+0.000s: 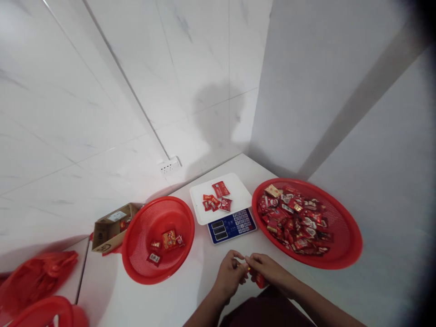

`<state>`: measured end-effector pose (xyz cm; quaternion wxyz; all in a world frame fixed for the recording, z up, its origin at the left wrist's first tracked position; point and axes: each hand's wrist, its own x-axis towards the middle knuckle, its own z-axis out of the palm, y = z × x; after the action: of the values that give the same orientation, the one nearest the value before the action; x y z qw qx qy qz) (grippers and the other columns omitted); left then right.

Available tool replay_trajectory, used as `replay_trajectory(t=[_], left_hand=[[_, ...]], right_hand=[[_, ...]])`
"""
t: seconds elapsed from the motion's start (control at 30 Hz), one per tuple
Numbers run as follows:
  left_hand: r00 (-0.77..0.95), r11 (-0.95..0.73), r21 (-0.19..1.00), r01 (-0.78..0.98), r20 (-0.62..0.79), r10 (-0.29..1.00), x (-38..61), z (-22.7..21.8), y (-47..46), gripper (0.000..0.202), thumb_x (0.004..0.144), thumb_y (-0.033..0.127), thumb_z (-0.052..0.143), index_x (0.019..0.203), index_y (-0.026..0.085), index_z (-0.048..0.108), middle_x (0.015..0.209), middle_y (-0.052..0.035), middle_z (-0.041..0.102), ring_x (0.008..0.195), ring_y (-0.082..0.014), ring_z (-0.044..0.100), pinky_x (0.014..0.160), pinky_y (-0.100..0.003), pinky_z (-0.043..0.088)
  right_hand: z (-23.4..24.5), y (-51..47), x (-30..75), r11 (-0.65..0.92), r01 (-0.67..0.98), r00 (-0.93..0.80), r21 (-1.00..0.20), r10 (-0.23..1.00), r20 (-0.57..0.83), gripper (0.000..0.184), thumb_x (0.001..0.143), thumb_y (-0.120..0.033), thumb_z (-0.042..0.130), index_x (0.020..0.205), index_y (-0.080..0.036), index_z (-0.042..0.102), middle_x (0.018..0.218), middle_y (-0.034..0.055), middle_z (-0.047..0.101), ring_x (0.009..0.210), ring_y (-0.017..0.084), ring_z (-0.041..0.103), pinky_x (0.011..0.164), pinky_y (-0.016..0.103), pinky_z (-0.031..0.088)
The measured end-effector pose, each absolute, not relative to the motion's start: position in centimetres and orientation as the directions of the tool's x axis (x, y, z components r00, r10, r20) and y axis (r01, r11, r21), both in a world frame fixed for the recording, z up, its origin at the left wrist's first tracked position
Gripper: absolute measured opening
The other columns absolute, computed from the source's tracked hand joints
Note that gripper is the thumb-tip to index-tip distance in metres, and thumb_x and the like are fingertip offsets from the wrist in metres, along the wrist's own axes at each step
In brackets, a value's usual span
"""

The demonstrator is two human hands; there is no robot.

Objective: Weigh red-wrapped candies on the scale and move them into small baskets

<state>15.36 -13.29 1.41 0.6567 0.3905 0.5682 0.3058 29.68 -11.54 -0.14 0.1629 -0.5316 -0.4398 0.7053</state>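
Observation:
Near the table's front edge my two hands meet, fingers closed. My right hand [269, 271] grips a small red candy packet [260, 280], partly hidden beneath its fingers. A yellow-orange bit shows between the fingertips where my left hand [230, 275] pinches; whether it belongs to the same packet I cannot tell. Beyond my hands stands a digital scale [231, 227] with a blue keypad. On its white pan [238, 181] lie a larger red packet [221, 189] and several small red wrapped candies [211, 203].
A red basket [350, 236] heaped with wrapped candies stands right of the scale. Another red basket [136, 272], at left, holds several packets. Beside it is an open cardboard box [105, 243]. A red plastic bag [37, 281] lies far left. Walls bound the table behind and right.

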Motion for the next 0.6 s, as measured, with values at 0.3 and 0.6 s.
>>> replay_trajectory(t=[0.3, 0.6], left_hand=[[0.206, 0.463, 0.886, 0.000, -0.453, 0.867, 15.3, 1.9, -13.4, 0.029, 0.068, 0.029, 0.055, 0.092, 0.018, 0.043, 0.053, 0.0100, 0.045, 0.047, -0.0070, 0.044, 0.046, -0.020, 0.032], [0.266, 0.489, 0.872, 0.012, -0.474, 0.839, 15.2, 1.6, -13.4, 0.043, 0.066, 0.040, 0.060, 0.100, 0.015, 0.048, 0.061, 0.0059, 0.050, 0.050, -0.0086, 0.048, 0.053, -0.024, 0.038]], right_hand=[[0.3, -11.8, 29.6, -0.602, 0.177, -0.454, -0.779, 0.652, -0.607, 0.055, 0.065, -0.071, 0.047, 0.067, -0.016, 0.048, 0.054, -0.0007, 0.055, 0.043, 0.008, 0.047, 0.045, 0.021, 0.031], [1.0, -11.1, 30.1, -0.484, 0.180, -0.431, -0.857, 0.744, -0.511, 0.047, 0.064, -0.063, 0.055, 0.063, -0.017, 0.045, 0.052, -0.0036, 0.052, 0.043, 0.007, 0.046, 0.045, 0.021, 0.033]])
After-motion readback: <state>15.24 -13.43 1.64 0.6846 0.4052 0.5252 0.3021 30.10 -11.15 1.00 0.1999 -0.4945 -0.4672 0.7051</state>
